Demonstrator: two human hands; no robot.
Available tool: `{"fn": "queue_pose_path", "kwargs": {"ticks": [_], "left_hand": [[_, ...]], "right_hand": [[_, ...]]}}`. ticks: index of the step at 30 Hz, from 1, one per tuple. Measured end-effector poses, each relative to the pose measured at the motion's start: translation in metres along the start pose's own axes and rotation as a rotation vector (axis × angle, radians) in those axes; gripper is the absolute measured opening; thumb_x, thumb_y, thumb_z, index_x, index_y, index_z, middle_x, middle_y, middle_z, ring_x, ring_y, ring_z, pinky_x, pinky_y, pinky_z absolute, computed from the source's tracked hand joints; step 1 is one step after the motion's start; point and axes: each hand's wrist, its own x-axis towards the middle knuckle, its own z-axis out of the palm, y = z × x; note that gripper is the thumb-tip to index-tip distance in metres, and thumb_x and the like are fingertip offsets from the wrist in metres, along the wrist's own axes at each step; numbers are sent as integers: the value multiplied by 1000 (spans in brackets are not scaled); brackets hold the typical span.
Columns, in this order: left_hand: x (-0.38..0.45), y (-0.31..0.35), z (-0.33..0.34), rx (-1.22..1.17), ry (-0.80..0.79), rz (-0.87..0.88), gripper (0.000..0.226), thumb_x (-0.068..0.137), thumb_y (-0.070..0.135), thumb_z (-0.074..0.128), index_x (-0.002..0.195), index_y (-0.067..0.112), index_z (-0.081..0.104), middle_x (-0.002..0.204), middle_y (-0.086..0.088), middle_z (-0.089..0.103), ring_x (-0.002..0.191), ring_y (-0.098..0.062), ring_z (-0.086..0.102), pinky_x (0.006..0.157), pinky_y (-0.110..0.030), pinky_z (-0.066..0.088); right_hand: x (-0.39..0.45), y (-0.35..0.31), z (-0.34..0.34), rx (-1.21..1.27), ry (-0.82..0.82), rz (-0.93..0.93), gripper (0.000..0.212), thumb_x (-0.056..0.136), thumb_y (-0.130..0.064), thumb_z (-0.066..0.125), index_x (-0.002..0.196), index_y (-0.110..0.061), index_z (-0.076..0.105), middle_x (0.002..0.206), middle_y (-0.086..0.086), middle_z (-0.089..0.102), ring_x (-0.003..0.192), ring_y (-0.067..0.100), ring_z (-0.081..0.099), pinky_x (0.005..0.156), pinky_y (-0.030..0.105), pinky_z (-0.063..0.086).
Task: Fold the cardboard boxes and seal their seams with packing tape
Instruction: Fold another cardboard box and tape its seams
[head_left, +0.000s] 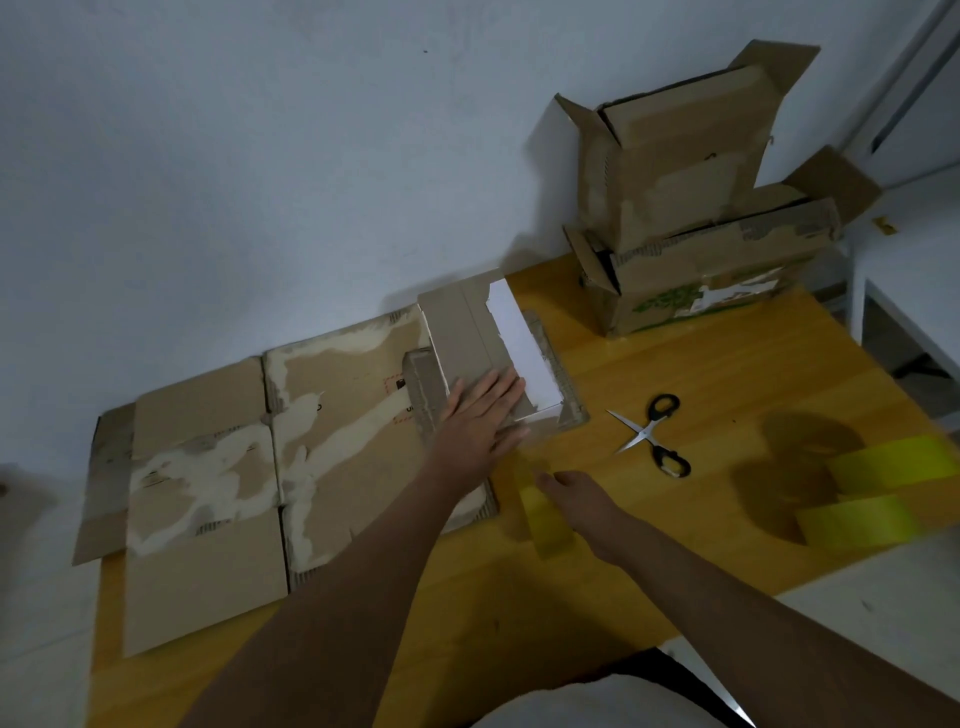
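Note:
A small folded cardboard box (470, 332) with a white label stands on the wooden table (701, 364). My left hand (480, 415) lies flat on its near top edge, fingers straight. My right hand (576, 499) is just below it and pinches a strip of yellow translucent tape (540, 512) that runs from the box's near side towards me. Two yellow tape rolls (878, 493) sit at the right edge of the table. A large flattened cardboard box (218, 467) lies to the left, partly under the small one.
Black-handled scissors (649, 434) lie open to the right of the small box. Two assembled boxes (696, 208) are stacked at the back right against the wall. A white piece of furniture (914, 249) stands beyond the table's right edge.

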Motion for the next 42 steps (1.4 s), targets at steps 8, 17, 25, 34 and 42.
{"fn": "queue_pose_path", "kwargs": {"ticks": [8,17,25,34,42], "left_hand": [[1,1,12,82,135,-3,53,101,47,36,148,23,40,154,7,39,146,-12,27,119,-46,14],[1,3,9,78,117,-20,55,100,49,38,148,24,39,156,8,36,148,-10,22,121,-44,11],[1,4,9,68,94,-50,56,100,51,34,149,25,36,157,11,28,149,-9,18,122,-44,10],[0,5,10,92,96,-61,55,101,51,34,150,27,35,157,11,31,149,-8,18,122,-43,10],[0,6,8,57,57,-89,55,100,52,36,150,29,34,158,13,30,149,-6,17,122,-44,12]], "right_hand": [[18,20,-58,-332,196,-108,37,105,-33,38,111,-9,65,100,12,68,82,24,62,68,33,49],[65,45,-146,-1172,299,-166,40,95,-14,54,132,-23,41,151,8,24,144,30,16,110,46,32],[65,51,-150,-1360,264,-268,40,101,-23,47,138,-13,34,139,9,38,130,27,38,106,35,37],[43,42,-161,-649,257,-317,26,95,-22,61,111,-14,42,118,9,53,94,26,59,68,34,49],[15,-32,-133,-374,307,-594,45,96,-16,62,138,-21,48,120,4,57,106,18,56,93,33,48]]}}
